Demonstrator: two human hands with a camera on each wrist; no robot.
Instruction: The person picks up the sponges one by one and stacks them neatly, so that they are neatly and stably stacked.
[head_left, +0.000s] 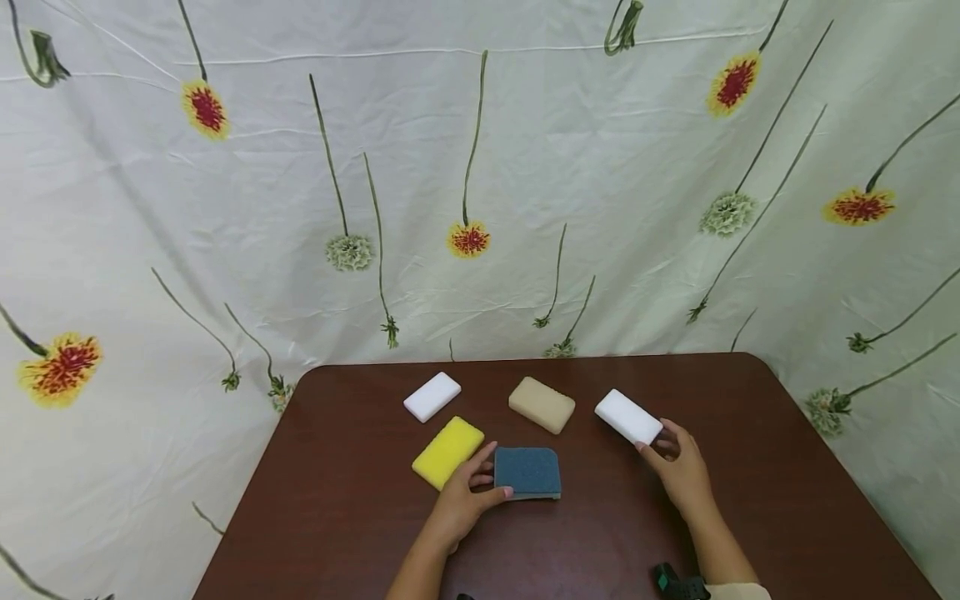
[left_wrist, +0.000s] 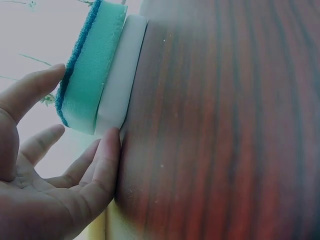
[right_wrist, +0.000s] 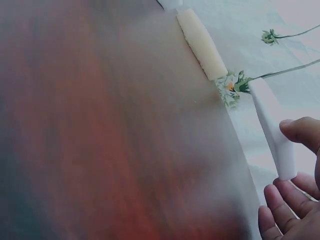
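Just right of my left hand (head_left: 463, 498) lies a blue-topped scouring sponge (head_left: 527, 471). Its green foam side (left_wrist: 91, 70) faces me in the left wrist view, resting on a white block sponge (left_wrist: 122, 75) that lies on the table. My left fingers are spread, with tips at the near end of this stack. At the right, the thumb and fingers of my right hand (head_left: 681, 471) pinch the near end of another white block sponge (head_left: 628, 416). In the right wrist view that block (right_wrist: 274, 130) hangs slightly off the tabletop.
A yellow sponge (head_left: 447, 452) lies by my left fingers. Behind it sits a small white block (head_left: 432, 397). A beige sponge (head_left: 542, 404) lies between the blue sponge and the back edge of the brown table (head_left: 337, 517). Flower-patterned cloth (head_left: 420, 125) hangs behind.
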